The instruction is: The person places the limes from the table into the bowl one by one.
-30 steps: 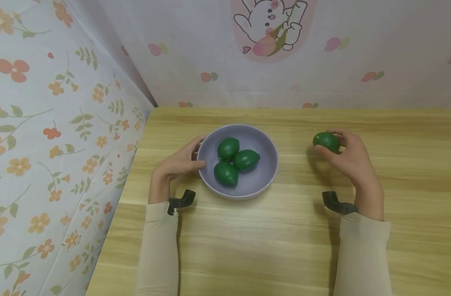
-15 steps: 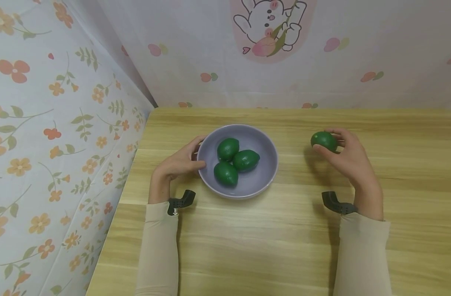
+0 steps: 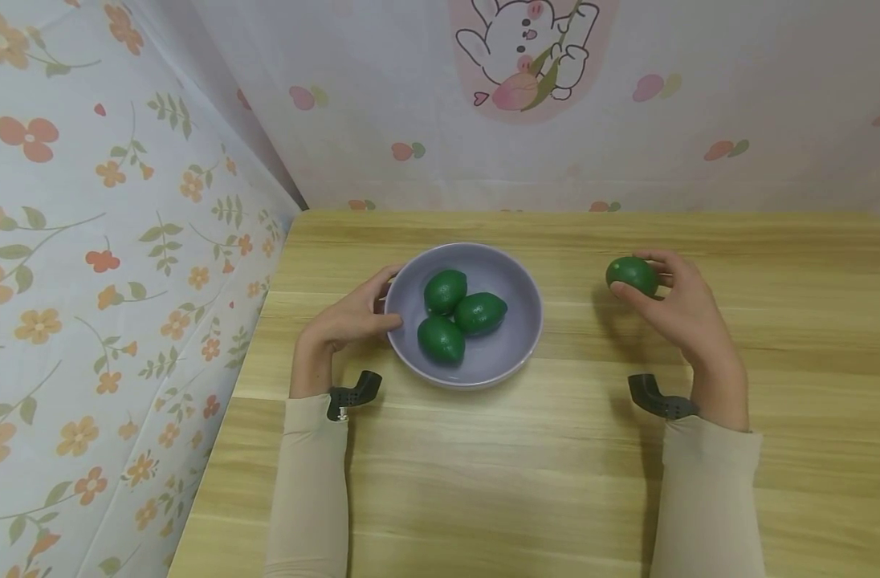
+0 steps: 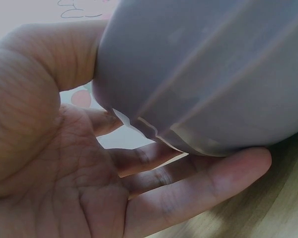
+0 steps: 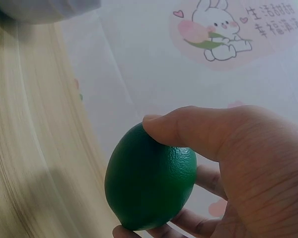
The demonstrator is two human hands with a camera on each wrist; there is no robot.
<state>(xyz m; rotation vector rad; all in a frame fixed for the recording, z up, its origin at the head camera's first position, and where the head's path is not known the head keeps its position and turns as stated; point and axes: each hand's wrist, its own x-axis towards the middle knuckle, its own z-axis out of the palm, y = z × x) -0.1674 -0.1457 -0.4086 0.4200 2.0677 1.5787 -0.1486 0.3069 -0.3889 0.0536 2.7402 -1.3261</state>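
Note:
A lavender bowl (image 3: 498, 353) stands left of the table's middle with three green limes (image 3: 481, 313) grouped inside it. My left hand (image 3: 356, 315) grips the bowl's left side, thumb over the rim. From the left wrist view, the fingers (image 4: 203, 191) reach beneath the bowl's ribbed outer wall (image 4: 198, 74). Well to the right of the bowl, my right hand (image 3: 682, 301) holds another lime (image 3: 633, 276) between thumb and fingers. Its shadow falls on the table below. In the right wrist view the thumb lies on top of this lime (image 5: 149, 183), with fingertips curled around its underside.
The wood-grain table (image 3: 505, 474) ends at the back against a white printed curtain (image 3: 382, 96) with a rabbit picture. A floral curtain (image 3: 122, 321) hangs along the left edge. Dark wrist mounts (image 3: 356, 393) stick out inward from both sleeves.
My right hand has shifted very slightly left with the lime during the first half second, then stays still. The left hand and bowl have not moved.

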